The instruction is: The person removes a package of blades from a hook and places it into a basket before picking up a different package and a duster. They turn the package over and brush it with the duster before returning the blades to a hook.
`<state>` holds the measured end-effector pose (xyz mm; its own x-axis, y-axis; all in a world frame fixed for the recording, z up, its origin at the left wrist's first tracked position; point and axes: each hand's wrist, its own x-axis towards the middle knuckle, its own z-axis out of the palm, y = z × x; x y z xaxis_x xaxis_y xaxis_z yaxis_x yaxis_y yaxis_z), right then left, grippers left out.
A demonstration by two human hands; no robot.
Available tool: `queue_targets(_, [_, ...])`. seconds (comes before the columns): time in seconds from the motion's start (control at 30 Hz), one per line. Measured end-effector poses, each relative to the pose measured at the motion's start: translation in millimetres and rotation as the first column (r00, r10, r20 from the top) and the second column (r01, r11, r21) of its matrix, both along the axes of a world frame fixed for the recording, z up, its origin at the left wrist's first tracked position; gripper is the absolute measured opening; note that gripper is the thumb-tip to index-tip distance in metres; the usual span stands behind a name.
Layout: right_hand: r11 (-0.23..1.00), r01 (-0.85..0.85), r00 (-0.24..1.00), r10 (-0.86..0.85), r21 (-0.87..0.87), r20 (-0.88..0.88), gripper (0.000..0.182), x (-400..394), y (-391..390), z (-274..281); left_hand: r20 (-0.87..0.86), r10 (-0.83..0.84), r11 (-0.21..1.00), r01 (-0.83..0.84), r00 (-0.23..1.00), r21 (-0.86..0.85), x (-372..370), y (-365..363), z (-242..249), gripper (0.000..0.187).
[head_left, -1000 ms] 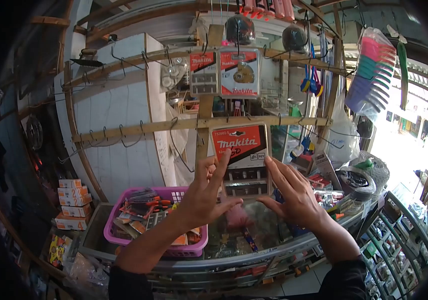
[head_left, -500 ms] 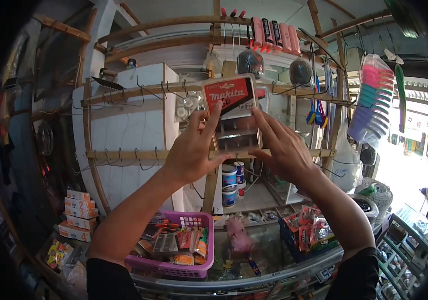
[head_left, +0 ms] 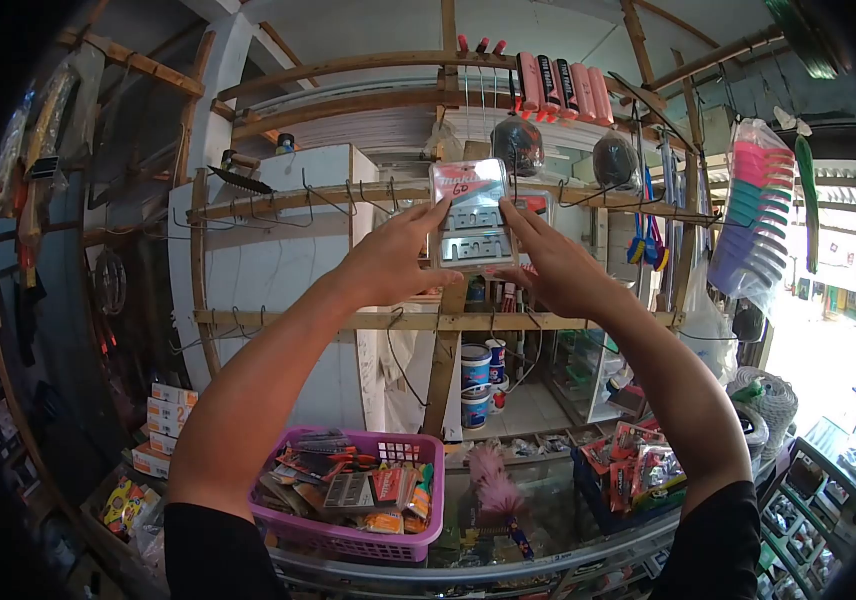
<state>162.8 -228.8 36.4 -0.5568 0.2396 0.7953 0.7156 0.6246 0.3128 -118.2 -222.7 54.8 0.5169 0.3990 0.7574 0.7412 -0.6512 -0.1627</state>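
Note:
A clear plastic Makita pack (head_left: 473, 215) with metal pieces inside is held upright at the upper middle, in front of the wooden hanging rail (head_left: 298, 205). My left hand (head_left: 395, 252) grips its left edge, fingers along the side and thumb near the lower corner. On the opposite edge, my right hand (head_left: 560, 262) has its fingers and thumb pressed against the pack. Part of another red pack (head_left: 535, 204) shows behind it. Metal hooks (head_left: 323, 190) stick out from the rail to the left.
Below left sits a purple basket (head_left: 418, 545) full of packaged goods, beside a pink duster (head_left: 493, 485) on the glass counter (head_left: 548, 560). A dark tray of red packs (head_left: 628, 465) is at the right. Stacked colourful plastic items (head_left: 751, 215) hang at the upper right.
The pack and both hands are slightly farther right in the view. The pack's face now catches glare, showing the metal pieces brightly. The whole scene has shifted slightly right.

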Motion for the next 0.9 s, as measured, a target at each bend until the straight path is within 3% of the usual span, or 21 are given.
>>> queue_targets(0.17, [0.982, -0.145, 0.989, 0.145, -0.122, -0.010, 0.073, 5.2, -12.8, 15.5, 0.021, -0.112, 0.983, 0.114, 0.994, -0.142, -11.2, -25.0, 27.6, 0.101])
queue_targets(0.2, [0.970, -0.161, 0.987, 0.158, -0.180, -0.031, 0.068, 3.9, -18.5, 20.4, 0.066, -0.212, 0.969, 0.218, 0.975, -0.114, -14.6, -17.6, 30.2, 0.093])
queue_targets(0.3, [0.928, -0.227, 0.972, 0.198, -0.294, -0.125, 0.051, -5.5, -39.6, 29.5, 0.120, -0.149, 0.927, 0.181, 0.981, -0.329, -22.9, -13.0, 52.1, 0.071])
queue_targets(0.33, [0.925, -0.235, 0.968, 0.197, -0.299, -0.153, 0.050, -8.0, -39.2, 30.7, 0.127, -0.218, 0.915, 0.248, 0.968, -0.319, -23.6, -9.7, 54.7, 0.053])
queue_targets(0.47, [0.954, -0.161, 0.981, 0.128, -0.253, -0.142, 0.053, -16.1, -29.2, 28.3, 0.152, -0.248, 0.910, 0.284, 0.957, -0.303, -22.2, -1.3, 53.2, 0.052])
queue_targets(0.5, [0.964, -0.129, 0.987, 0.101, -0.233, -0.127, 0.054, -14.8, -22.8, 26.2, 0.127, -0.201, 0.910, 0.233, 0.971, -0.342, -22.1, 3.8, 47.7, 0.057])
queue_targets(0.57, [0.989, -0.068, 0.996, 0.060, -0.133, -0.070, 0.062, -8.5, 6.8, 15.7, 0.039, -0.094, 0.908, 0.102, 0.995, -0.406, -22.5, 10.4, 46.5, 0.084])
queue_targets(0.7, [0.989, 0.134, 0.990, -0.136, -0.063, -0.027, 0.068, -13.9, 24.6, -11.5, 0.104, -0.212, 0.952, 0.230, 0.972, -0.202, -17.4, 33.7, 13.3, 0.092])
queue_targets(0.73, [0.978, 0.199, 0.980, -0.200, -0.060, -0.016, 0.070, -14.7, 27.4, -16.4, 0.094, -0.195, 0.950, 0.212, 0.976, -0.227, -15.8, 33.7, 9.8, 0.100])
queue_targets(0.9, [0.983, 0.157, 0.985, -0.163, -0.089, -0.059, 0.062, -20.1, 58.7, -40.1, 0.213, -0.187, 0.925, 0.245, 0.959, -0.291, -8.6, 56.4, -13.8, 0.083])
